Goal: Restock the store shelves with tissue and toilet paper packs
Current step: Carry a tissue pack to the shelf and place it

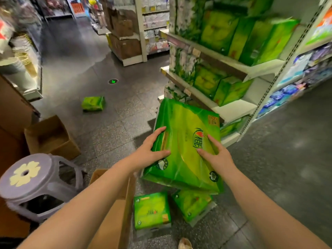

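While both arms reach forward, the left hand (152, 150) grips the left edge of a large green tissue pack (183, 148), thumb on top and fingers curled round the side, and the right hand (214, 153) pinches its wrapper near the right edge. That pack is held tilted in the air, just in front of the lower shelves (231, 108). Two smaller green packs (151, 211) lie on the floor below it, beside a cardboard box (115, 209). Another pack (93, 103) lies farther off on the floor.
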